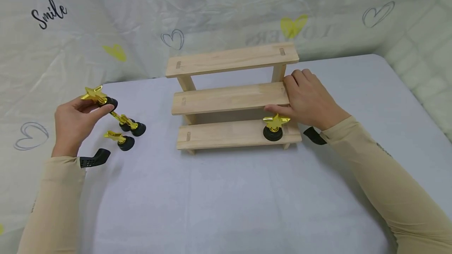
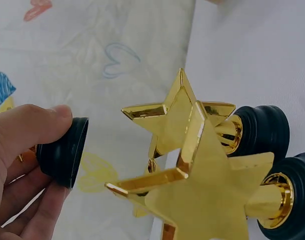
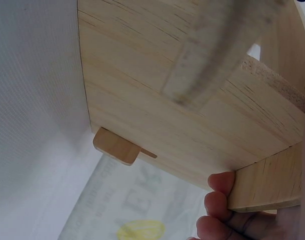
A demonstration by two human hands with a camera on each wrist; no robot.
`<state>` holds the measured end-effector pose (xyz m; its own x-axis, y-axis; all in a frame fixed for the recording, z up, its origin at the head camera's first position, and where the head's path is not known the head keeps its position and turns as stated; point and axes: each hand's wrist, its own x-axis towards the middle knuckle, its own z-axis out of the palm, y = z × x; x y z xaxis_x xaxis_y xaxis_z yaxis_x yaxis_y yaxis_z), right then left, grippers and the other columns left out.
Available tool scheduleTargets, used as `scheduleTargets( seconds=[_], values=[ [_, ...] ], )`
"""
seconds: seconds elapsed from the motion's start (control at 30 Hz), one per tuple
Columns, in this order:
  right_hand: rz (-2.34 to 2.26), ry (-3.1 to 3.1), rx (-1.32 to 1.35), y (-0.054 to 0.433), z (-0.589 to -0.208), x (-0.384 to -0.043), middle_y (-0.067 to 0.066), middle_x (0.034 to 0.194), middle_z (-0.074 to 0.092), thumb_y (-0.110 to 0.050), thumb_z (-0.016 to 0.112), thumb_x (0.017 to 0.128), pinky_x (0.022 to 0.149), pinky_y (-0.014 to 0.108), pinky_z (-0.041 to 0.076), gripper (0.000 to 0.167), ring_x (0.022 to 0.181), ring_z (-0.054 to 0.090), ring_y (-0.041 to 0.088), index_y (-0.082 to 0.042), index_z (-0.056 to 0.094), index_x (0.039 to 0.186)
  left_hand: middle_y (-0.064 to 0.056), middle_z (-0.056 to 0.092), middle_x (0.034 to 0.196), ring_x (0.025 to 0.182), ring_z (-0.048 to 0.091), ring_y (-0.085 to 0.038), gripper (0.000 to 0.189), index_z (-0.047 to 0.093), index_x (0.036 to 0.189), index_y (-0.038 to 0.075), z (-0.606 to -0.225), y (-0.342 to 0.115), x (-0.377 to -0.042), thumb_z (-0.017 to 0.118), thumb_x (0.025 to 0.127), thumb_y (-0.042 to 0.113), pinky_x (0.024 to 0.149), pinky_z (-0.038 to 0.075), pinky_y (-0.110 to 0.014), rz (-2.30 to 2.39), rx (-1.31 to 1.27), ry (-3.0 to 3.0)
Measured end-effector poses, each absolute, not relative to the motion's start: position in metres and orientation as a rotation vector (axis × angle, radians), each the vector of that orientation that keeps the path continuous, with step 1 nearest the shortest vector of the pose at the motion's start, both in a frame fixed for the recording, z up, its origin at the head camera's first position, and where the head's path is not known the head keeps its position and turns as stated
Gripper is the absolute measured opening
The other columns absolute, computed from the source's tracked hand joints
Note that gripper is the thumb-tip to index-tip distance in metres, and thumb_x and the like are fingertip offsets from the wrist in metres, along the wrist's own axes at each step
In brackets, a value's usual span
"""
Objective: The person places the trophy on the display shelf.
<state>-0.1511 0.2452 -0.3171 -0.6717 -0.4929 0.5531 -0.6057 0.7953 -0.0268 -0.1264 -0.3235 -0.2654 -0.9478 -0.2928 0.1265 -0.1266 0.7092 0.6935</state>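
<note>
1. A gold star trophy (image 1: 94, 94) is held in the left hand (image 1: 72, 124); its black base is pinched between the thumb and the fingers, and it is raised over the left edge of the table (image 1: 226, 199).
2. The right end of a three-tier wooden shelf stand (image 1: 231, 99) is gripped by the right hand (image 1: 314, 101). The thumb is laid along the front of the middle shelf, and in the right wrist view curled fingertips (image 3: 215, 204) are seen against a wooden piece of the stand.
3. A second star trophy (image 1: 273, 132) is stood upright on the bottom shelf, near its right end. It is seen just below the right thumb; whether the two are touching cannot be told.
4. Three more star trophies are grouped on the table below the held one, left of the stand. Two, the rear trophy (image 1: 124, 125) and the middle trophy (image 1: 137, 128), are set close together; the front trophy (image 1: 124, 142) is placed slightly apart, nearer the wearer.
5. In the left wrist view, two of these are shown large, with their stars overlapped and their black bases at the right.
6. Both forearms are covered by beige sleeves (image 1: 374, 167), and a black bracket (image 1: 94, 158) is worn at the left wrist.
7. The table is backed by a pale curtain (image 1: 226, 11), printed with hearts and "Smile".
</note>
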Motion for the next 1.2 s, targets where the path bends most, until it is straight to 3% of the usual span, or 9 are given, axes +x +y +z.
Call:
scheduleTargets(
  seconds=[0.43,0.87,1.2],
  values=[
    [0.264,-2.42,0.809,0.243,-0.317,-0.151,0.023,0.077,0.051,-0.091,0.023,0.09,0.063,0.044,0.038,0.106,0.071,0.043,0.039,0.01,0.053,0.086,0.037,0.062,0.084,0.083,0.062,0.016,0.05,0.072,0.12,0.006,-0.262,-0.306,-0.124,0.088,0.083,0.035,0.07,0.048,0.0,-1.059,0.289,-2.684],
    [0.28,-2.404,0.812,0.243,-0.318,-0.152,0.021,0.076,0.051,-0.09,0.026,0.091,0.063,0.044,0.037,0.104,0.069,0.041,0.038,0.01,0.053,0.088,0.033,0.065,0.086,0.087,0.065,0.016,0.038,0.075,0.113,0.005,-0.264,-0.282,-0.126,0.09,0.082,0.021,0.079,0.049,0.0,-1.114,0.107,-2.65],
    [0.266,-2.418,0.799,0.243,-0.318,-0.152,0.022,0.075,0.051,-0.091,0.022,0.09,0.062,0.043,0.036,0.105,0.069,0.041,0.038,0.01,0.052,0.087,0.036,0.063,0.09,0.089,0.063,0.019,0.042,0.075,0.114,0.007,-0.264,-0.261,-0.123,0.091,0.081,0.028,0.075,0.048,-0.001,-1.053,0.044,-2.704]
  ],
)
